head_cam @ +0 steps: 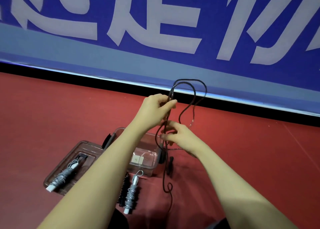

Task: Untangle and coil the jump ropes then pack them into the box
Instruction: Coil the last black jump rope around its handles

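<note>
Nearest the camera, a grey cord jump rope wound tightly round its white handles (130,195) is lying on the red floor mat (52,111), just beside a black coiled rope bundle (124,189) on its left; both look finished and are waiting close to the container, presumably so they can be dropped in together; a second grey-wound rope with white handles (62,176) is resting on the clear plastic lid (57,168) to the left, which is lying flat beside the clear plastic storage box (147,159), so the box mouth is open for packing; the box itself seems to be holding only small pale labels or cards, though the left forearm is hiding part of it; further out, the right hand (176,135) is pinching the thin dark brown jump rope (192,97) low down with curled fingers, apparently feeding or steadying the strand; above it the left hand (158,105) is gripping gathered strands between thumb and fingers, holding loops upright so they are hanging free and not re-tangling; a black handle (170,166) and a trailing tail are lying on the mat below; farthest away, a blue banner with large white characters (155,29) is running along the floor's edge.
</note>
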`<action>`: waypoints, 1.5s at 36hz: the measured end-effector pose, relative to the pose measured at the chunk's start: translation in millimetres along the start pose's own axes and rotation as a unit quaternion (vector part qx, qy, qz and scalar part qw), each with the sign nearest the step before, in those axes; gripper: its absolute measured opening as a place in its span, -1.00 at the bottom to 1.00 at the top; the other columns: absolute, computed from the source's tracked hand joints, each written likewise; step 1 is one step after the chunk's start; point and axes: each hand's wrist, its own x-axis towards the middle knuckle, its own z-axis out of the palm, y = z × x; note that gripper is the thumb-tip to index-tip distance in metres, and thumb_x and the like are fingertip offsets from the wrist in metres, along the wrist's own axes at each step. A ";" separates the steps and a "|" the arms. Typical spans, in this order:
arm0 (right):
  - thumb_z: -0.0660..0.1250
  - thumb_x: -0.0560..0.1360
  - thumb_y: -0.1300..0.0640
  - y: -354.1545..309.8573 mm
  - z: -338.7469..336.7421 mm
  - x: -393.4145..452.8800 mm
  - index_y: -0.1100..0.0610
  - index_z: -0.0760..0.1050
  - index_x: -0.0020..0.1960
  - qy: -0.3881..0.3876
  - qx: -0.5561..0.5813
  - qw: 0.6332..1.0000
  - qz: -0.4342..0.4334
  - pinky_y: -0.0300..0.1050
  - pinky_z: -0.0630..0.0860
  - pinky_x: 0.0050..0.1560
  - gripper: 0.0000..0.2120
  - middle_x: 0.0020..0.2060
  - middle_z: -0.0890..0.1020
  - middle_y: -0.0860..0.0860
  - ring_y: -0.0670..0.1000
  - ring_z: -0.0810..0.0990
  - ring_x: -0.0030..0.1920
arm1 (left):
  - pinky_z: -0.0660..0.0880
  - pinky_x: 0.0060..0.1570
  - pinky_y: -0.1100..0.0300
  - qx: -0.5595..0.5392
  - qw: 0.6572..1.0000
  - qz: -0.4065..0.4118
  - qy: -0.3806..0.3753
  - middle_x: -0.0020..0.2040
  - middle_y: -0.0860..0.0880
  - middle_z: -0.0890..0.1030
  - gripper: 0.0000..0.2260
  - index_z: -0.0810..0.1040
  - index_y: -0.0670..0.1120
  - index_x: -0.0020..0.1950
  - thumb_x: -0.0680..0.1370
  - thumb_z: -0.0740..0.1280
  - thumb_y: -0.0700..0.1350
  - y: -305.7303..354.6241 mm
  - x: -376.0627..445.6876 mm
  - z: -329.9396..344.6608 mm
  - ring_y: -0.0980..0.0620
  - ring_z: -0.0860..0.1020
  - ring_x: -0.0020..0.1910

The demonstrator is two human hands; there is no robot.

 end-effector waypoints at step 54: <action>0.40 0.46 0.26 -4.0 -5.4 1.0 0.11 0.59 -0.06 0.047 -0.015 0.997 -0.056 -0.35 0.37 -0.23 -0.90 -0.25 0.59 -0.07 -0.16 0.45 -0.28 | 0.48 -0.38 0.35 -0.012 0.996 -0.031 0.082 -0.45 -0.09 0.59 -0.74 0.44 -0.06 -0.34 0.53 0.37 -0.09 -15.5 2.9 2.2 0.03 0.57 -0.49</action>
